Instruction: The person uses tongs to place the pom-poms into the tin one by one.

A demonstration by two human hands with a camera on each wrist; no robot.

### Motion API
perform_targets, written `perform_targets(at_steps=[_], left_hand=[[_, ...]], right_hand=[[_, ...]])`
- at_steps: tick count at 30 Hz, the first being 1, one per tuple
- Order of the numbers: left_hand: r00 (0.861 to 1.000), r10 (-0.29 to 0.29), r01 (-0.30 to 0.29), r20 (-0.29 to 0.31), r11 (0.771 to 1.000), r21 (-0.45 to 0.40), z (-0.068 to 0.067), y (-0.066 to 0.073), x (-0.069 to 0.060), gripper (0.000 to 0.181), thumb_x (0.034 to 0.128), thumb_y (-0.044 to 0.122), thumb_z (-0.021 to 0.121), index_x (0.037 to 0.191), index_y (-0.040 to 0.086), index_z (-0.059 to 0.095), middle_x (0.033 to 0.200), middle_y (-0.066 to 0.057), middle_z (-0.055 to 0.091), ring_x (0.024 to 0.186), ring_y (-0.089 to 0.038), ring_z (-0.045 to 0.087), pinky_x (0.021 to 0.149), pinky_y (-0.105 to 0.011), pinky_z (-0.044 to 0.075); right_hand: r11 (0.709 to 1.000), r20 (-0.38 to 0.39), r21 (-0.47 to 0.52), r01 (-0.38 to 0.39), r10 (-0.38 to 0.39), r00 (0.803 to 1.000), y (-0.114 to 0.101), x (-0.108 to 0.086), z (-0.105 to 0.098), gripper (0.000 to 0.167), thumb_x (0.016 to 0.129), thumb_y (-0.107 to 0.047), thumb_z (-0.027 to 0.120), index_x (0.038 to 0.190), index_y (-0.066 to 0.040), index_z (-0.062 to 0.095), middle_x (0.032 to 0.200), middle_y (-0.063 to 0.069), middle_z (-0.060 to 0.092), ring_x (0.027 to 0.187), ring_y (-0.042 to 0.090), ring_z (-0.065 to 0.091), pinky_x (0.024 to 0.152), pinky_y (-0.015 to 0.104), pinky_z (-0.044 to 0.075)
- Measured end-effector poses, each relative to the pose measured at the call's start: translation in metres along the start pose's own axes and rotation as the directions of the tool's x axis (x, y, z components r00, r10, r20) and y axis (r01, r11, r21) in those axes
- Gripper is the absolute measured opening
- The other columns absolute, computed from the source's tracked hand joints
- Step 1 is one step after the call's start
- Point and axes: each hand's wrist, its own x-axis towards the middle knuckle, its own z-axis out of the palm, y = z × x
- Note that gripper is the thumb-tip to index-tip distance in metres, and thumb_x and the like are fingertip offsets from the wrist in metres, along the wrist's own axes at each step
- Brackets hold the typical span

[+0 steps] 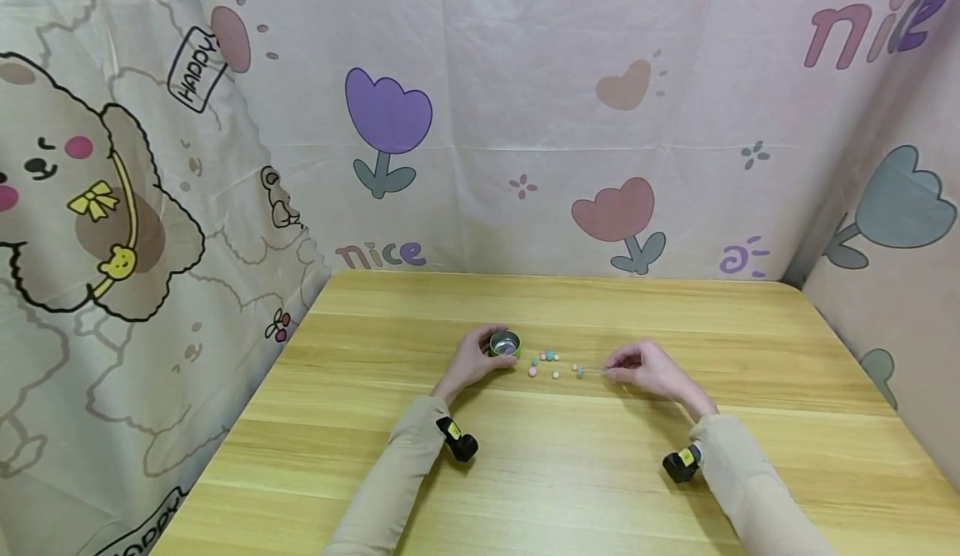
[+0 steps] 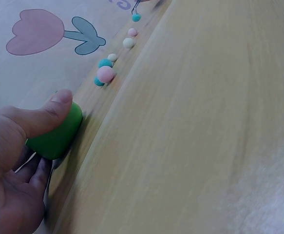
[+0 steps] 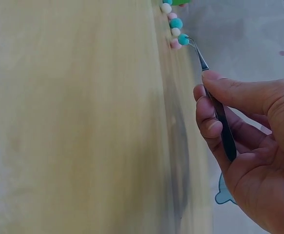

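My left hand (image 1: 477, 356) holds a small round tin (image 1: 506, 344), its thumb and fingers around the sides. The tin's outside is green (image 2: 61, 134) in the left wrist view; its metal inside faces up and the part I see looks bare. In my right hand (image 1: 651, 369) a pair of metal tweezers (image 3: 218, 109) is pinched between thumb and fingers. The bent tips touch a teal ball (image 3: 183, 39); whether they grip it, I cannot tell. Several small pink, white and teal balls (image 1: 549, 357) lie on the table between the two hands.
A wood-grain table (image 1: 555, 481) spreads under both hands. Behind it and to the sides hangs a printed cloth (image 1: 487, 106). Each wrist wears a small black camera, the left one (image 1: 459, 441) and the right one (image 1: 682, 463).
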Motion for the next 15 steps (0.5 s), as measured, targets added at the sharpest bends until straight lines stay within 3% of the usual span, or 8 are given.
perform_targets(at_steps=[15], left_hand=[[1.0,0.002,-0.002,0.003,1.0,-0.005,0.0,0.002,0.0,0.064,0.0784,0.002,0.084,0.136,-0.005,0.056,0.136,-0.025,0.061,0.129,-0.04,0.059,0.116,-0.048,0.046]], right_hand=[[1.0,-0.016,-0.001,0.0,0.0,1.0,-0.011,0.009,0.004,0.016,0.09,-0.009,0.072,0.101,0.003,0.074,0.09,0.014,0.074,0.076,0.008,0.063,0.069,0.018,0.055]])
